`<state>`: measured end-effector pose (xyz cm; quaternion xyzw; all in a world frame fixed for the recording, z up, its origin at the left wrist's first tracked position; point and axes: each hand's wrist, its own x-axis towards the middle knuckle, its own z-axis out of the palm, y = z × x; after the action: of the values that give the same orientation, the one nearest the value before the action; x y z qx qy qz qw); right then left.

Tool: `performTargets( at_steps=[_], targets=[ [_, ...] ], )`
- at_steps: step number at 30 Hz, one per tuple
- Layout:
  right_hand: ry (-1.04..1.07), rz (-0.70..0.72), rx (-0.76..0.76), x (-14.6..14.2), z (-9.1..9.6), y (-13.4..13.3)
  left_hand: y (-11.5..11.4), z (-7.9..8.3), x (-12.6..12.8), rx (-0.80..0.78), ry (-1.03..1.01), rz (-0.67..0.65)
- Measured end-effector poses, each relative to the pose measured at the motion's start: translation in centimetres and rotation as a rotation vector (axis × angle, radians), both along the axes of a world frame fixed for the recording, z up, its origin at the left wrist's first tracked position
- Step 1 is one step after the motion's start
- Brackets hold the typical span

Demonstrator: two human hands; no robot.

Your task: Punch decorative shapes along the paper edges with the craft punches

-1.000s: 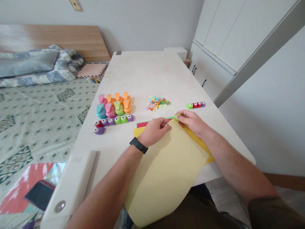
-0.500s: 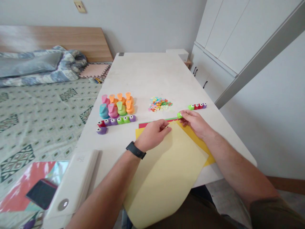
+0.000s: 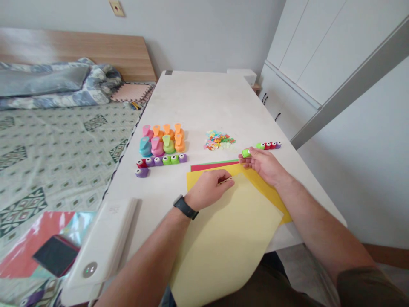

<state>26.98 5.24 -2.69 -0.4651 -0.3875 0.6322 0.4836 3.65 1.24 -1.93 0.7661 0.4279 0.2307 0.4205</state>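
My left hand (image 3: pixel 211 187) pinches the upper edge of a pale yellow sheet of paper (image 3: pixel 230 230), where small punched holes show along the edge. The sheet hangs over the table's front edge toward my lap. My right hand (image 3: pixel 265 164) grips a small green craft punch (image 3: pixel 246 153) between thumb and fingers, above the table and apart from the pale sheet. Under the pale sheet lie a deeper yellow sheet (image 3: pixel 271 192) and a red sheet (image 3: pixel 211 166). Just beyond the hands is a heap of colourful paper cutouts (image 3: pixel 219 140).
Larger lever punches (image 3: pixel 157 147) stand in two rows at the left, with a row of small punches (image 3: pixel 166 160) before them. More small punches (image 3: pixel 271 145) line up at the right. A white elongated device (image 3: pixel 107 243) lies front left, near a phone (image 3: pixel 56 256).
My right hand with the green punch has moved slightly away from the paper's edge. My left hand has lowered a little with the pale sheet. The camera view has shifted slightly.
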Motion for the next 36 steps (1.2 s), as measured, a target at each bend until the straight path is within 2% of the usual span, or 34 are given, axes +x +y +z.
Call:
performTargets(
  at_steps=[5, 13, 23, 27, 36],
  targets=[
    [-0.038, 0.003, -0.01, -0.5, 0.0, 1.8, 0.1, -0.3, -0.1, 0.028, 0.003, 0.009],
    [-0.222, 0.002, 0.061, -0.8, -1.5, 5.1, 0.0, -0.5, -0.1, 0.025, 0.003, 0.012],
    [-0.366, -0.051, 0.067, -1.5, -1.0, 6.3, 0.1, -0.6, -0.4, 0.048, -0.005, 0.017],
    [-0.361, -0.044, 0.09, -1.5, -0.3, 6.3, 0.1, -0.7, -0.4, 0.046, -0.005, 0.022],
    [-0.112, 0.121, 0.03, -2.9, 2.8, 4.4, 0.1, -0.7, -0.5, 0.061, -0.002, 0.02]
  ],
)
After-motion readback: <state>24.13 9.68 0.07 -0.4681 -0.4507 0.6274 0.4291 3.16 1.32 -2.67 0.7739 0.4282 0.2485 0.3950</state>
